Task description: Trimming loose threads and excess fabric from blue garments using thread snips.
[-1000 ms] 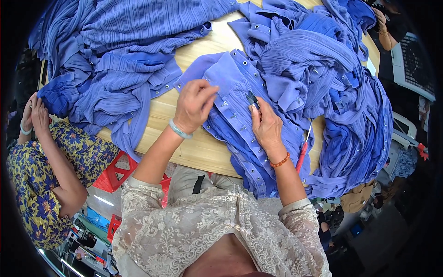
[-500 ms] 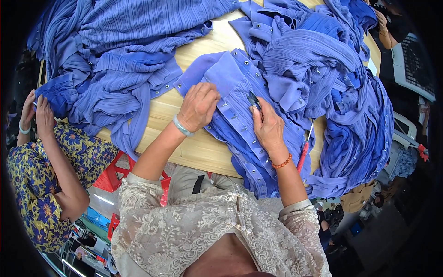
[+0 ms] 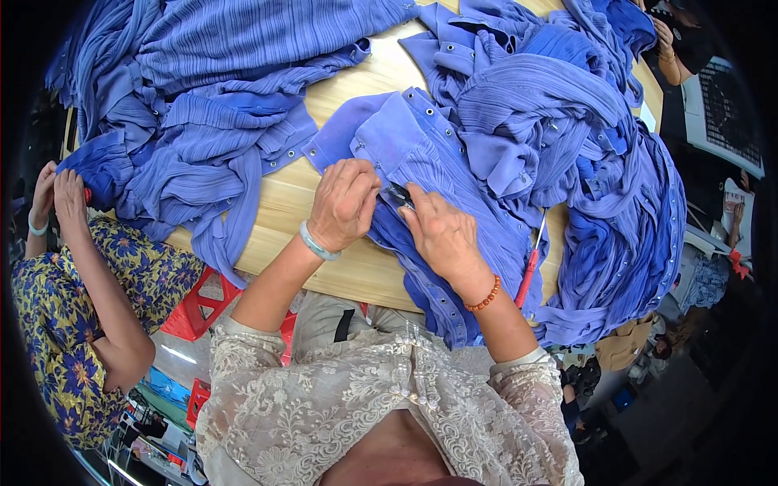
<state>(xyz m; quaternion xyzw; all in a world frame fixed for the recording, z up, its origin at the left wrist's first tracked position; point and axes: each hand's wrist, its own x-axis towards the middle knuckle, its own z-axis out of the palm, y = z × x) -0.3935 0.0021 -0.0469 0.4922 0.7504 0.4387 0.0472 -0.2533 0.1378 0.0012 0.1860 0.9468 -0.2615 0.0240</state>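
A blue pleated garment [image 3: 454, 174] with metal eyelets along its edge lies on the table in front of me. At its near-left edge my left hand [image 3: 346, 204] is closed, fingertips pinched on the cloth; the exact fold they grip is hidden. My right hand [image 3: 442, 239] is closed around small dark thread snips [image 3: 397, 194], whose tip is close to my left fingertips and over the cloth. Part of the garment's front strip is covered by my right hand.
Heaps of similar blue garments lie at the left [image 3: 219, 121] and right [image 3: 559, 105] of the wooden table [image 3: 284, 211]. A red-handled tool [image 3: 528, 275] with a thin metal shaft rests right of my forearm. At the left, a co-worker's hands [image 3: 69, 198] handle blue cloth.
My right hand has moved left and slightly down, bringing the snips close to my left hand. My left hand has shifted slightly. The garment's front strip has moved under my hands.
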